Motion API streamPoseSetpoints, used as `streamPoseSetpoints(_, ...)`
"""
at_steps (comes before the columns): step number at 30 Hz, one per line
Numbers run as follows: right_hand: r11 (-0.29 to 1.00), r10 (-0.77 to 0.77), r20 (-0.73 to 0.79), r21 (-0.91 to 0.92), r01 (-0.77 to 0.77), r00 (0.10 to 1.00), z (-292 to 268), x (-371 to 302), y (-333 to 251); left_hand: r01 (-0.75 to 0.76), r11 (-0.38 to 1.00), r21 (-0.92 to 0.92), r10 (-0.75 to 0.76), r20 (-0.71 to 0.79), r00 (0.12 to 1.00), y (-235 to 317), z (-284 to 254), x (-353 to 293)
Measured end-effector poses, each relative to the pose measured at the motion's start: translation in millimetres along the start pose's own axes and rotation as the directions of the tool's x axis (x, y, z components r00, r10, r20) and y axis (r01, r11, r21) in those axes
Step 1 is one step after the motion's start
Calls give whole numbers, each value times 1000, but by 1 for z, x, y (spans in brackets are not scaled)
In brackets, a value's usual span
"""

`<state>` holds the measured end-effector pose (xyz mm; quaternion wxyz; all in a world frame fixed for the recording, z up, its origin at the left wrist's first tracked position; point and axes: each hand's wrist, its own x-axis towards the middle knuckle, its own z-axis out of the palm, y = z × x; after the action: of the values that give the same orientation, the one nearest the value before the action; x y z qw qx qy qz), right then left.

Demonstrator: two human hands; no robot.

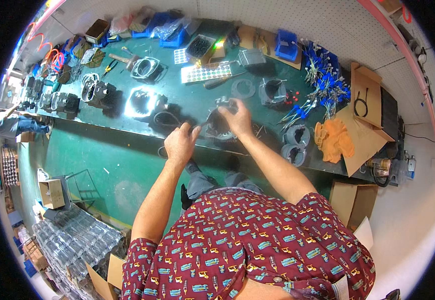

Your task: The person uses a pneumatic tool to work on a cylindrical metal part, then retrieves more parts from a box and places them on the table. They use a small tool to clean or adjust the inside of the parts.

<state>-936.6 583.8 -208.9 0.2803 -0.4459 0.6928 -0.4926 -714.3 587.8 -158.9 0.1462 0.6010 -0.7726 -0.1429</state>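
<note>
At the bench's near edge my left hand (180, 143) is closed in a pinch on a grey cable (166, 118), which loops out on its far side. My right hand (237, 119) is wrapped round the rim of a round grey metal housing (218, 129) lying on the bench, its opening partly covered by my fingers. Just beyond lies a flat grey ring (243, 88). Another grey housing (272, 92) stands to the right of it, beside small red pieces (291, 97). Left of my hands, a brightly lit housing (142, 101) sits on the bench.
Blue-tipped wire bundles (322, 80), an orange glove (334, 140) and two stacked grey rings (295, 145) lie to the right. Finned dark housings (99, 93) line the left. A sticker sheet (206, 72) and blue bins (286, 45) are farther back. Another person (20, 125) is at far left.
</note>
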Motion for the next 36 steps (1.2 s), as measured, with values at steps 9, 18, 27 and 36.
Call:
streamPoseSetpoints(9,998,-6,28,-62,7,1000,2,2,3,-77,996,47,74,55,996,2,-3,3)
streamPoseSetpoints(18,998,-34,96,-44,38,995,-1,5,0,-199,980,0,198,103,975,-5,-7,3)
streamPoseSetpoints(27,992,-45,92,-115,55,995,-2,5,-1,-273,962,27,271,63,961,-4,-7,16)
streamPoseSetpoints(36,984,-53,146,-161,77,988,1,10,-2,-311,950,31,303,151,941,-12,-5,-4)
